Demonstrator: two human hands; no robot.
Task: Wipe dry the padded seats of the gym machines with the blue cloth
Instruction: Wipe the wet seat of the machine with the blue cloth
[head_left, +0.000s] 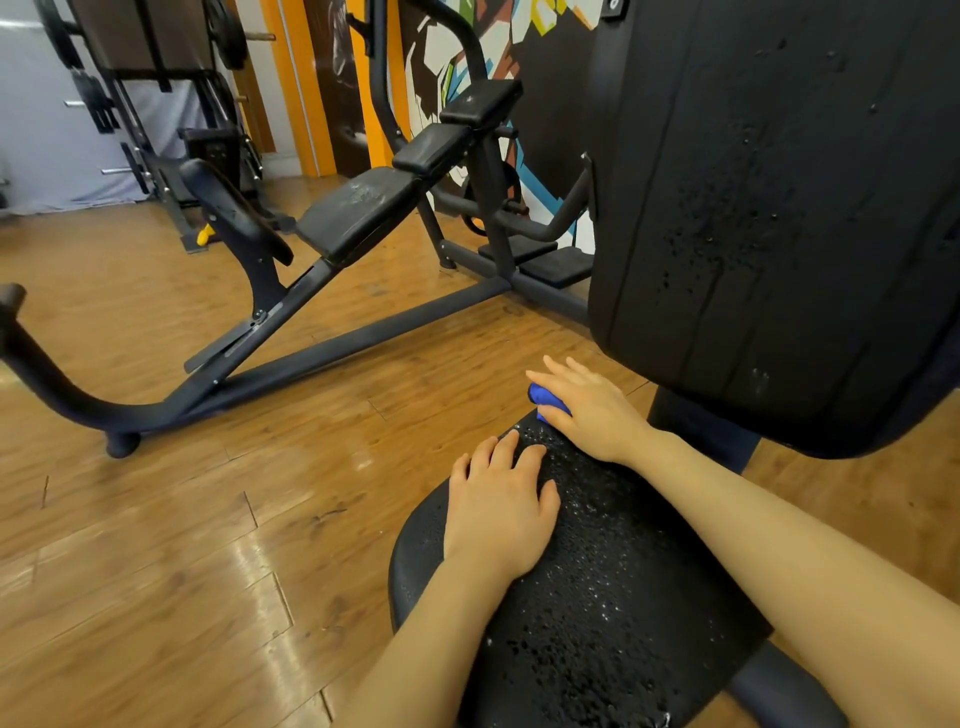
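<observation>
- Resting flat on the padded seat (597, 597), the left hand (501, 512) lies palm down with fingers straight and a little spread, holding nothing; its fingertips point toward the seat's far edge.
- Just beyond it and to the right, the right hand (589, 410) sits at the seat's far corner with its fingers curved over the bunched blue cloth (543, 397), gripping it; only a small blue wad shows from under the palm, touching the seat's edge.
- The seat is black, and beads of water cover most of its surface, thickest between the two hands and toward the near side.
- Above the right hand stands the upright black back pad (779, 208), also speckled and streaked with droplets.
- Farther left across the wooden floor (156, 519), a second machine (358, 213) shows a black padded seat with faint pale smears on it.
</observation>
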